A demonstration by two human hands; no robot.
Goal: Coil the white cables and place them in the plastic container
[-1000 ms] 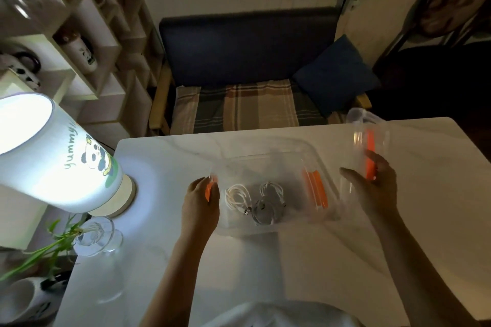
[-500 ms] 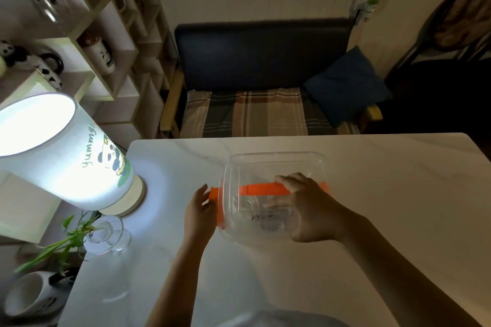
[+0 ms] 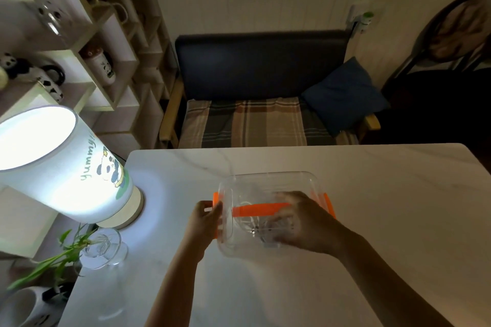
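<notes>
Clear lidded container (image 3: 268, 180) on white table (image 3: 385, 194), white cables (image 3: 247, 223) dimly visible inside. Left hand (image 3: 204, 220) pinching left orange clip (image 3: 216, 200). Right hand (image 3: 305, 223) spread flat on lid (image 3: 255, 186), fingers blurred.

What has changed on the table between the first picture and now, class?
The right hand brought the clear plastic lid with the orange handle from the right onto the clear plastic container and presses it. The left hand stays at the container's left orange clip; the coiled white cables stay inside.
</notes>
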